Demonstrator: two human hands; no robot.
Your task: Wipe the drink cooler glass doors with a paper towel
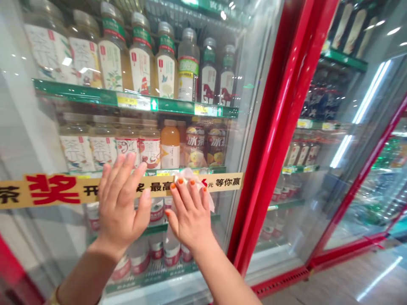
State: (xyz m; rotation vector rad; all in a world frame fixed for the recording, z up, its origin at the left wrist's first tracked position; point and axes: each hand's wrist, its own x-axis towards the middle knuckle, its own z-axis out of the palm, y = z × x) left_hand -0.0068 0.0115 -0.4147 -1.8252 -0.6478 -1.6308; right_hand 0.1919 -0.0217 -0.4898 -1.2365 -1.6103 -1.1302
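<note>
My right hand, with orange nails, lies over a crumpled white tissue and presses it to the glass door of a drinks cooler. Its fingers are slightly spread, and the tissue sticks out above and to the right of them. To its left, my left hand is held flat with fingers extended, at or very near the glass. No object shows in it. Behind both hands runs a yellow strip with black and red characters, and each hand covers part of it.
Inside the cooler, bottled drinks stand in rows on shelves with green edges. A red door frame rises at the right. Beyond it is another cooler with bottles, above the shiny floor.
</note>
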